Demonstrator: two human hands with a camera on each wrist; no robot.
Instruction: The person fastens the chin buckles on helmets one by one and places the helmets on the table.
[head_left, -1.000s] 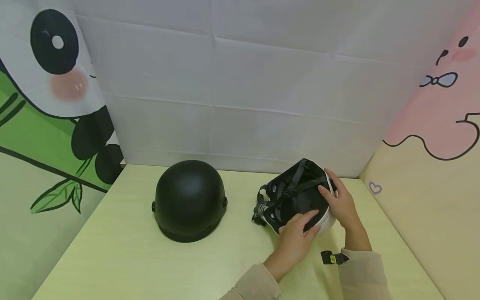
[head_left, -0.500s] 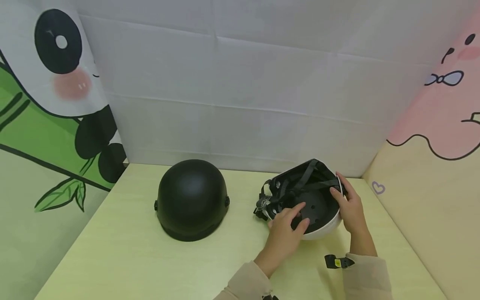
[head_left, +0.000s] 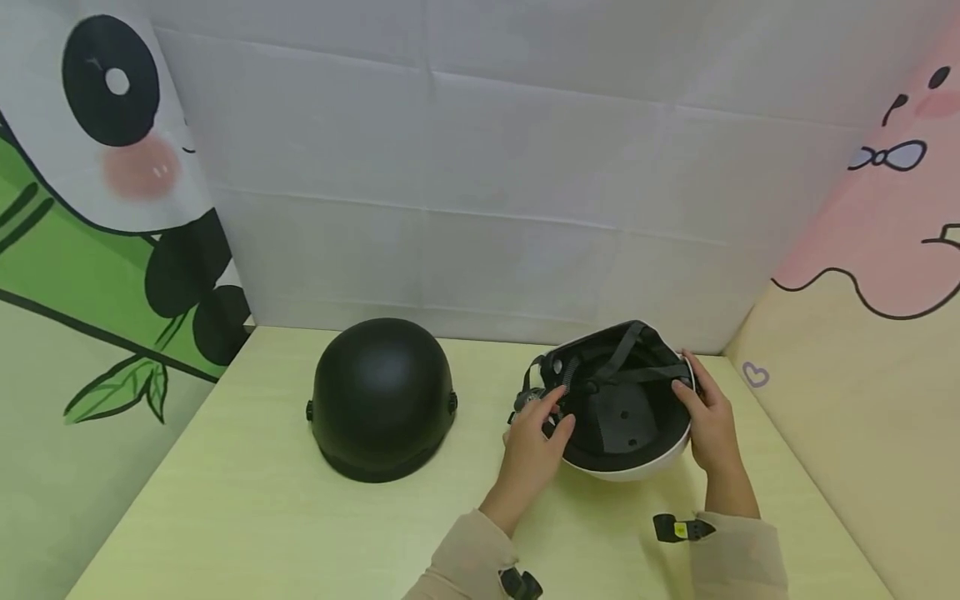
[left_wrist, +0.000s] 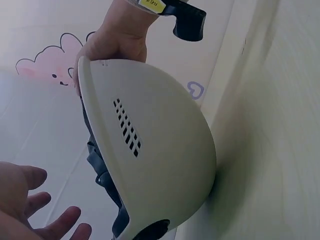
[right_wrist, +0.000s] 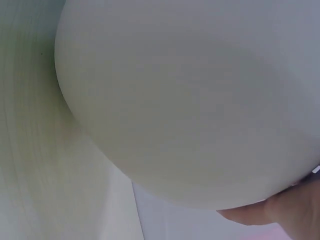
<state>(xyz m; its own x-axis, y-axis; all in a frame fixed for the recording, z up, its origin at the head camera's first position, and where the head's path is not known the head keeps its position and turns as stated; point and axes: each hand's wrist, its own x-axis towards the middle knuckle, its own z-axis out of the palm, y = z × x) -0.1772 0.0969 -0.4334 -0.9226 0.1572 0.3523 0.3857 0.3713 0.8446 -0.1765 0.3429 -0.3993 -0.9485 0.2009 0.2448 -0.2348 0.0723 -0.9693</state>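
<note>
White helmet [head_left: 630, 417] upturned on counter [head_left: 247, 517], right of black helmet [head_left: 381, 398]. Right hand [head_left: 712, 429] grips white helmet's right rim, fingers curled over edge. Left hand [head_left: 534, 440] at left rim, fingers loosely spread among chin straps [head_left: 534, 398].

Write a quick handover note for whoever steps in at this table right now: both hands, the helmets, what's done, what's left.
Left hand: fingers on the black straps at the left rim of the upturned white hard-shell helmet.
Right hand: holds the helmet's right rim, steadying it.
The white helmet rests shell-down on the pale wooden table, its black liner facing up. The round matte black helmet sits dome-up to its left, untouched.
Done: white helmet upturned.
Left: probably the straps.
</note>
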